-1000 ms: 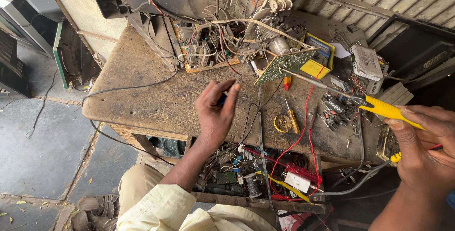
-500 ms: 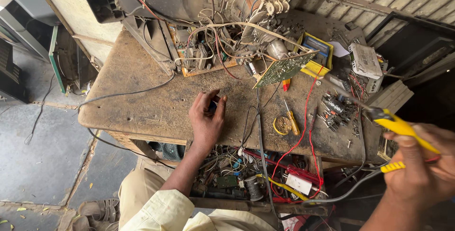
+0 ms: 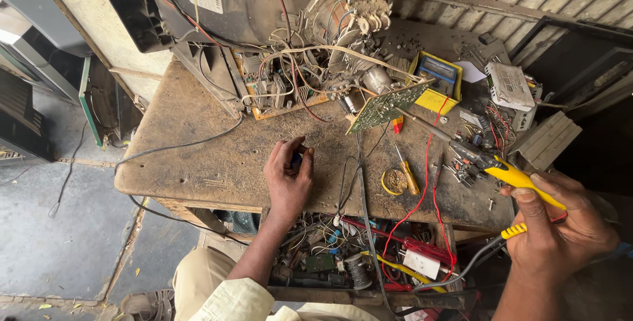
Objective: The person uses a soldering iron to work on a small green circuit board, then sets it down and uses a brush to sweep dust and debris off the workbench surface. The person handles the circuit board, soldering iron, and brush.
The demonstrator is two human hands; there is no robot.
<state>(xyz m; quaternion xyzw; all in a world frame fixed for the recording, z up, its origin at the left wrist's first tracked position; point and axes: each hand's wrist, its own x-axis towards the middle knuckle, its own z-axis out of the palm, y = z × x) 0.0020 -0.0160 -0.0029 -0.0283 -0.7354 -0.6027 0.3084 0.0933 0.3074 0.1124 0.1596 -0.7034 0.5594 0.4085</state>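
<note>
Right hand (image 3: 560, 232) grips yellow soldering iron (image 3: 521, 179) (firmly); left hand (image 3: 288, 176) pinches small part (image 3: 298, 159).

Left hand (image 3: 288, 177): bare, no ring or glove, below the green circuit board (image 3: 384, 106).
Left sleeve (image 3: 231, 299): pale yellow cloth, pushed up past the elbow, well below the board.
Right hand (image 3: 560, 229): bare, forearm uncovered, lower right of the board.
Trousers (image 3: 194, 273): khaki.
Footwear (image 3: 146, 306): brown strapped sandal.
</note>
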